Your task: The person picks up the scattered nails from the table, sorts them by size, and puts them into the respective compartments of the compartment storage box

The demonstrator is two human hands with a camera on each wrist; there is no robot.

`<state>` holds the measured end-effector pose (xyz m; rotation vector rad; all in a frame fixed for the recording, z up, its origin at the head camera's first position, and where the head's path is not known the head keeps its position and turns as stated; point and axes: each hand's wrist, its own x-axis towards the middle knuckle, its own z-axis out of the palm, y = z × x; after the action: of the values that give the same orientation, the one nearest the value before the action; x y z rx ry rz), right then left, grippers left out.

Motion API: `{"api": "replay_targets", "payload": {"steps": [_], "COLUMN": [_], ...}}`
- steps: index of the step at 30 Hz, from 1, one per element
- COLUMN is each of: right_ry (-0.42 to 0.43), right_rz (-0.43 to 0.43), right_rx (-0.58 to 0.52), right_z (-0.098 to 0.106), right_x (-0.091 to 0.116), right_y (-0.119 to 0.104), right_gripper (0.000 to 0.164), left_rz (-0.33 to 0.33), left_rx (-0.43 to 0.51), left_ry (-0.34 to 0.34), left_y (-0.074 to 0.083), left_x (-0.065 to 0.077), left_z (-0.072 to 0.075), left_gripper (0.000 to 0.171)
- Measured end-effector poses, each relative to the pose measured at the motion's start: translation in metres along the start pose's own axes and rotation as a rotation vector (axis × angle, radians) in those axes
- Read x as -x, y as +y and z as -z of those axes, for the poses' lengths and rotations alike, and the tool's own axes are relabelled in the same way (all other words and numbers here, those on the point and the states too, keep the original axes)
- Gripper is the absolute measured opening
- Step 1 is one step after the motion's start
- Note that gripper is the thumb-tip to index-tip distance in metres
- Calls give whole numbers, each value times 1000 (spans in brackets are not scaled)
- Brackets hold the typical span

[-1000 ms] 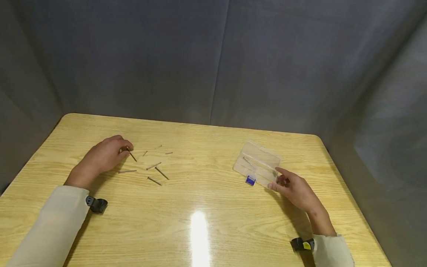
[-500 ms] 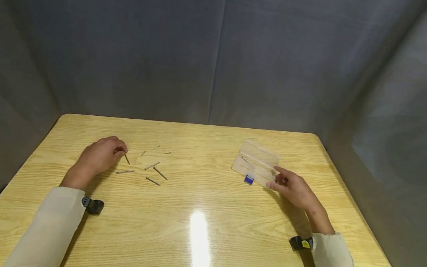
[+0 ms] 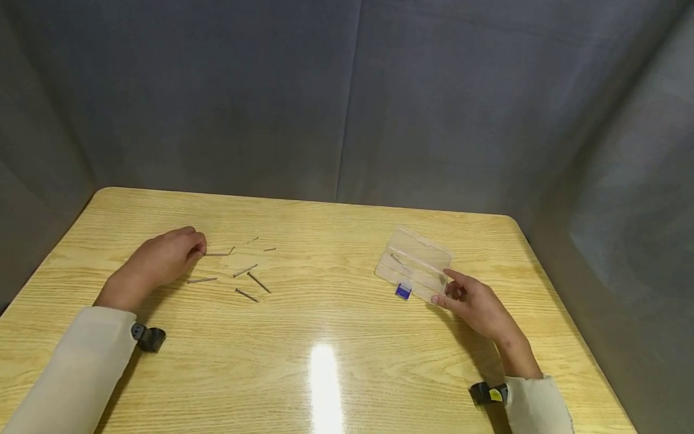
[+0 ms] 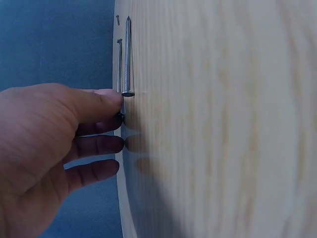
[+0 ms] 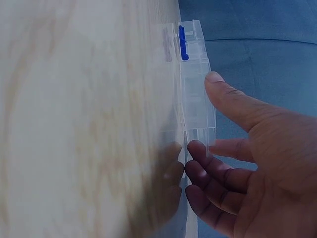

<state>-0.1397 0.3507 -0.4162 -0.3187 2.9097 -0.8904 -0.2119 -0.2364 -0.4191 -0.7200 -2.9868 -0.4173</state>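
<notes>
In the head view my left hand (image 3: 165, 256) is low over the left of the table and pinches one end of a nail (image 3: 217, 254), which now points right, nearly flat to the wood. The left wrist view shows thumb and fingers at that thin nail (image 4: 119, 64), behind a thicker nail (image 4: 127, 59). On the right, my right hand (image 3: 482, 307) holds the near right corner of a clear plastic box (image 3: 420, 244), thumb on its front side and index finger along its end. A blue latch (image 3: 403, 292) sticks out in front. One nail (image 3: 399, 260) lies inside the box.
Several nails lie loose to the right of my left hand, among them a long nail (image 3: 258, 282), another nail (image 3: 202, 280) nearer me and a tiny nail (image 3: 269, 249) farther back. Grey cloth (image 3: 347, 102) hangs behind the wooden table (image 3: 303, 374).
My left hand has drawn slightly back to the left, and its nail has turned from slanting down to lying sideways near the table. The right hand stays at the box.
</notes>
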Motion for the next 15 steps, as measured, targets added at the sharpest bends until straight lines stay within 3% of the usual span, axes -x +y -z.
{"api": "replay_targets", "payload": {"steps": [8, 15], "right_ry": [-2, 1], "right_rz": [3, 1], "right_rx": [-8, -43], "right_z": [1, 2], "right_x": [-1, -2], "right_y": [0, 0], "right_gripper": [74, 72], "left_rz": [-51, -77], "left_rx": [-20, -62], "left_ry": [-24, 26], "left_y": [0, 3], "left_x": [4, 4], "left_z": [-3, -2], "left_gripper": [8, 12]}}
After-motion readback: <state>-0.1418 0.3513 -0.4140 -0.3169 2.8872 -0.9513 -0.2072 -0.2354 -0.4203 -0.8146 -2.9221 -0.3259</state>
